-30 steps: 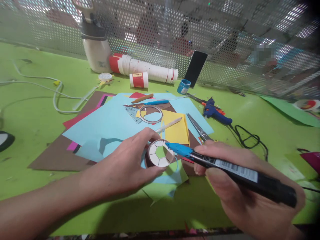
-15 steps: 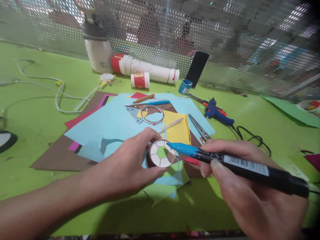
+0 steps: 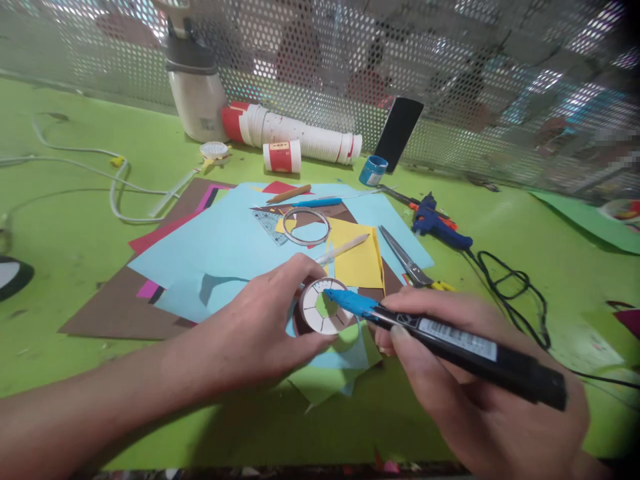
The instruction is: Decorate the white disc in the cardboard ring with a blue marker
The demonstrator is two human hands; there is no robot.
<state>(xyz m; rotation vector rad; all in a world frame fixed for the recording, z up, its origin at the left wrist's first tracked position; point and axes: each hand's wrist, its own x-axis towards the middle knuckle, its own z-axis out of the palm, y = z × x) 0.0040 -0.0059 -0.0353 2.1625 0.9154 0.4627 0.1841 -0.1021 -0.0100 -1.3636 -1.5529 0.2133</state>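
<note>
My left hand (image 3: 270, 313) wraps its thumb and fingers round a small round piece (image 3: 327, 325), whose white top has black dividing lines and a green centre. In my right hand (image 3: 450, 373) is a black marker (image 3: 465, 347) with a blue-coated front end. The marker's blue tip lies over the upper part of the white top; whether it touches cannot be made out. Beyond my hands, a ring (image 3: 306, 227) and a pale pencil (image 3: 347, 248) lie on blue and yellow paper (image 3: 355, 263). Scissors (image 3: 403, 257) lie just past my right hand.
At the back are a white bottle (image 3: 197, 100), stacked paper cups (image 3: 305, 137), a blue jar (image 3: 373, 171) and a leaning phone (image 3: 399, 133). A blue glue gun (image 3: 437, 223) with a black cord lies to the right. White cable (image 3: 117, 190) runs along the left.
My right hand and the marker have moved left, bringing the blue tip further over the white top. More of the scissors' yellow handle shows. My left hand stays round the piece.
</note>
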